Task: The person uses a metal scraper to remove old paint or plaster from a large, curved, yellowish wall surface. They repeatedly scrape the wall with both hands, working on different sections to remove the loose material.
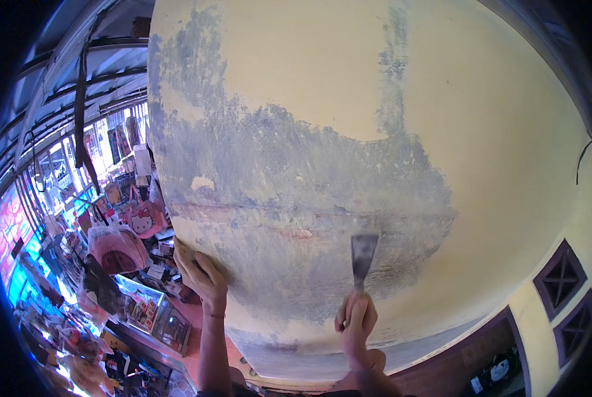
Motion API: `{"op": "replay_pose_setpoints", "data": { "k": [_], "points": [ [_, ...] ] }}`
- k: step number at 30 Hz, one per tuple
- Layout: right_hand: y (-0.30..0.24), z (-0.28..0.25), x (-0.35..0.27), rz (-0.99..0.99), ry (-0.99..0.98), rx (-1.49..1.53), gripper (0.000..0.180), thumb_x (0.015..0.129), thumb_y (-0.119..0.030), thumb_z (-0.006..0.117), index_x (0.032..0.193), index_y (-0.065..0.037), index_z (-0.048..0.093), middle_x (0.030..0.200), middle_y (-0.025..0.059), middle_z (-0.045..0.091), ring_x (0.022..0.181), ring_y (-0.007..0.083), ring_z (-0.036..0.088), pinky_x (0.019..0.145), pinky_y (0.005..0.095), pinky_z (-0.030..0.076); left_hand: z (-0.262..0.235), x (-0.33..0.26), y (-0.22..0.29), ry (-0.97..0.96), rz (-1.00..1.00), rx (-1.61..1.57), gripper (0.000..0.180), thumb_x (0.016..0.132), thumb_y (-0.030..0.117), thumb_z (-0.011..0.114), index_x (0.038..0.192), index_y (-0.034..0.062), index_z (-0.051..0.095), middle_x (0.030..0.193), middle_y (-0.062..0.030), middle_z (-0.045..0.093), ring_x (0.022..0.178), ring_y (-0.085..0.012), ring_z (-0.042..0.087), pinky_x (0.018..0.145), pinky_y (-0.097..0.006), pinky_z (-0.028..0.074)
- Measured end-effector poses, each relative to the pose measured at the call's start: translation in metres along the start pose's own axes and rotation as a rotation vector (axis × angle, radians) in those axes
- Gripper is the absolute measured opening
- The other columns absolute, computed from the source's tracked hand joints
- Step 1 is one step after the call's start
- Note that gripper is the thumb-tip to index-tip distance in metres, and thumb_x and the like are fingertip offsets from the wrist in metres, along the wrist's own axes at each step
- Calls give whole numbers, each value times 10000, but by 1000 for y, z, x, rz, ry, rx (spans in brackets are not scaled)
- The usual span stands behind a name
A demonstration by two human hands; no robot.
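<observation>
A yellow wall (296, 53) fills the middle of the view, with a broad grey stripped patch (276, 159) across it. A faint reddish horizontal line runs through the patch. In my right hand (357, 321) is a putty knife (363, 255), held by its handle with the wide metal blade pointing up. Its blade lies over the lower right of the grey patch; whether it touches the wall I cannot tell. My left hand (203, 274) rests against the wall's left edge, fingers stretched out and holding nothing.
Beyond the left edge, a glass display case (140, 301), a pink bag (144, 218) and many goods crowd the space. Metal roof beams (57, 99) run above. On the right are a dark doorway (501, 364) and diamond-shaped vents (561, 279) in the wall.
</observation>
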State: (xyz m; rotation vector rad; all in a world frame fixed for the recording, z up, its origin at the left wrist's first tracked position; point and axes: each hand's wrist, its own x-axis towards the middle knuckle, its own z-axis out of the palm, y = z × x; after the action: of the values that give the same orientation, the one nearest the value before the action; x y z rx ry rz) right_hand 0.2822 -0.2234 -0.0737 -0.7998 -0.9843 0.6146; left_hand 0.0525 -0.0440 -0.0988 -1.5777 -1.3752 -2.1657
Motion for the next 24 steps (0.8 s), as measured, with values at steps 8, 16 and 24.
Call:
{"op": "replay_pose_setpoints", "data": {
  "k": [8,16,24],
  "points": [
    [0,-49,-48,-142,-12,-117,475,1080,-509,483,940,-55,503,625,12,444,469,108,452,397,286,403,-23,-56,71,-354,287,106,799,857,41,665,1570,-36,313,1621,-347,260,1491,-556,278,1225,-586,258],
    [5,-47,-5,-336,-39,-190,485,1088,-497,483,903,-49,502,645,58,478,496,152,533,398,264,382,-15,-23,151,-255,593,-149,794,871,61,646,1588,9,307,1603,-352,323,1481,-571,307,1182,-637,292],
    [-5,-36,-9,-470,17,-4,502,1103,-461,454,829,-40,468,693,65,506,523,140,565,425,253,421,-34,-16,152,-230,670,-200,786,835,61,655,1559,18,353,1540,-322,447,1429,-507,435,1174,-596,329]
  ]
}}
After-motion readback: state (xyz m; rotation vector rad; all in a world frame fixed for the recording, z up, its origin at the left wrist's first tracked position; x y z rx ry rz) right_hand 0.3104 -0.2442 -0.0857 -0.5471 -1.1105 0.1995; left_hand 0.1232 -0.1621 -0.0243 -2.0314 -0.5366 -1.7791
